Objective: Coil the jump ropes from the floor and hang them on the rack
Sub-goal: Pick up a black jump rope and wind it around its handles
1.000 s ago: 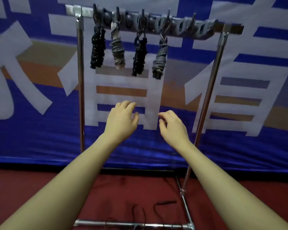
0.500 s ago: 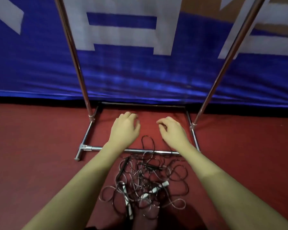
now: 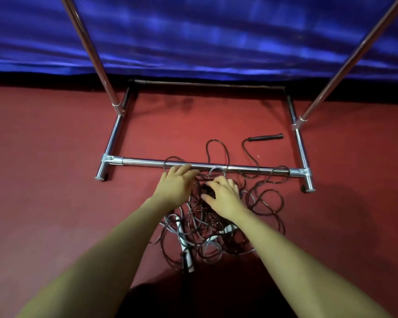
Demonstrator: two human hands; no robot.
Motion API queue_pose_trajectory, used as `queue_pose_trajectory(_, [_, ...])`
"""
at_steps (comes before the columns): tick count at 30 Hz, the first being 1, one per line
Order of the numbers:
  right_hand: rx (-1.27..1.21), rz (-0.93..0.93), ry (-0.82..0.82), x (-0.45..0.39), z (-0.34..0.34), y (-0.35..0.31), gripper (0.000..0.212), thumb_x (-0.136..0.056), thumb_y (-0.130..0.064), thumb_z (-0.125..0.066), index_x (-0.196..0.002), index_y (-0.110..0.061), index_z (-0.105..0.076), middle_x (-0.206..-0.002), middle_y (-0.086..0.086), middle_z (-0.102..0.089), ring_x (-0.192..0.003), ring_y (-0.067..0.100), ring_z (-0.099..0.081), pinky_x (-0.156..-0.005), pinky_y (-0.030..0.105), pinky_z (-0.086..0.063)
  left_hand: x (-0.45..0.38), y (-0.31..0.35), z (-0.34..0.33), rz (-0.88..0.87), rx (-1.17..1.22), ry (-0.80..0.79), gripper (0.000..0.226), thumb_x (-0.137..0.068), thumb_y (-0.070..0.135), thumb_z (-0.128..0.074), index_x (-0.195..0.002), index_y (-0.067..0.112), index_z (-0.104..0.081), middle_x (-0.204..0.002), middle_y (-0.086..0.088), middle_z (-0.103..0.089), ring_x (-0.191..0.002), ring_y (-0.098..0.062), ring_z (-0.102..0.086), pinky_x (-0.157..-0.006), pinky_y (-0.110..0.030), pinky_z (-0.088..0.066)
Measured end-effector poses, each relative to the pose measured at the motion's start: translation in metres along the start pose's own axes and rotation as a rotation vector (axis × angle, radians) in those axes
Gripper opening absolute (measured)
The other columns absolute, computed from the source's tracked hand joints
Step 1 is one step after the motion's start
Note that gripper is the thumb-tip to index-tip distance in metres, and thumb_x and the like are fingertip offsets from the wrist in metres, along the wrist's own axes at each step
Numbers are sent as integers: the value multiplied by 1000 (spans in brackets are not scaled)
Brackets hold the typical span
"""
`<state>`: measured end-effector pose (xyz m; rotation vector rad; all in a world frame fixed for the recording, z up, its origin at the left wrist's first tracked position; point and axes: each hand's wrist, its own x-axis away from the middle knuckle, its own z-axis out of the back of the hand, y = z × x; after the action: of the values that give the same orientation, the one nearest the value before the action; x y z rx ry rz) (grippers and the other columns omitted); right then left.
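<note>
The floor (image 3: 44,203) is red, and a blue banner (image 3: 193,31) hangs along the wall behind. On that floor I see the jump ropes (image 3: 216,226), dark ones and pale ones all mixed in one messy pile, so I think I must pull one free before I can coil it. Some loops lie over the low bar of the rack (image 3: 145,162), and one black handle (image 3: 265,137) lies apart inside the frame. My right hand (image 3: 224,196) reaches into the top of the pile, fingers curled on something dark, though I cannot tell if it really grips. My left hand (image 3: 176,185) lies flat and loose beside it, holding nothing. The hooks are out of sight above.
</note>
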<state>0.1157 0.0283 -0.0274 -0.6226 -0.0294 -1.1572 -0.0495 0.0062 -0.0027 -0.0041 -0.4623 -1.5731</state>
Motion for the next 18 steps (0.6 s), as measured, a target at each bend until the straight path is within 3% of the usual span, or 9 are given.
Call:
queue_pose_trajectory(2, [5, -34, -63, -6, -11, -1, 54, -92, -46, -52, -141, -24, -43, -138, 1, -36, -127, 25, -27, -104, 34, -20, -1, -5, -6, 3, -19, -58, 48, -101, 30, -36, -148, 31, -29, -159, 5, -16, -143, -22, -15, -109, -42, -21])
queue_pose_trajectory(4, [-21, -45, -82, -8, -16, -2, 48, -91, -44, -55, -135, -25, -48, -138, -1, -36, -128, 24, -27, -104, 33, -18, -2, -9, -9, -15, -30, -99, 47, -102, 32, -33, -148, 33, -26, -160, 5, -10, -145, -21, -9, -111, -41, -17])
queue_pose_trajectory(7, [-164, -22, 71, -2, -17, -6, 16, -90, -31, -60, -103, -23, -64, -122, -6, -49, -119, 20, -35, -90, 25, -16, 0, -14, -13, -39, -16, -117, 44, -102, 34, -33, -147, 32, -31, -160, 4, -10, -146, -21, -8, -113, -39, -14])
queue_pose_trajectory(10, [-273, -37, 158, 7, -7, -9, 4, -92, -21, -56, -89, -23, -58, -108, -7, -60, -109, 20, -46, -80, 22, -14, 5, -14, -11, -41, 54, -84, 38, -102, 32, -36, -139, 28, -43, -158, 5, -17, -145, -20, -13, -112, -38, -16])
queue_pose_trajectory(12, [-341, -67, 59, 10, -2, -11, 5, -93, -22, -55, -96, -26, -53, -116, -6, -61, -113, 18, -48, -86, 21, -15, 10, -12, -10, -28, 84, -90, 37, -102, 29, -36, -137, 25, -43, -156, 6, -23, -143, -18, -18, -110, -36, -18])
queue_pose_trajectory(14, [-446, -139, -70, 11, -1, -14, 18, -93, -26, -57, -108, -27, -47, -128, -6, -56, -120, 21, -45, -101, 27, -22, 16, -10, -10, 7, 110, -95, 39, -101, 26, -37, -140, 25, -39, -154, 7, -29, -139, -19, -24, -107, -35, -21])
queue_pose_trajectory(18, [-597, -194, -128, 1, -10, -23, 23, -88, -29, -65, -89, -31, -42, -128, -5, -52, -121, 24, -47, -107, 42, -32, 13, -13, -16, 63, 159, -104, 49, -101, 27, -34, -150, 29, -22, -158, 6, -19, -141, -22, -23, -109, -39, -21])
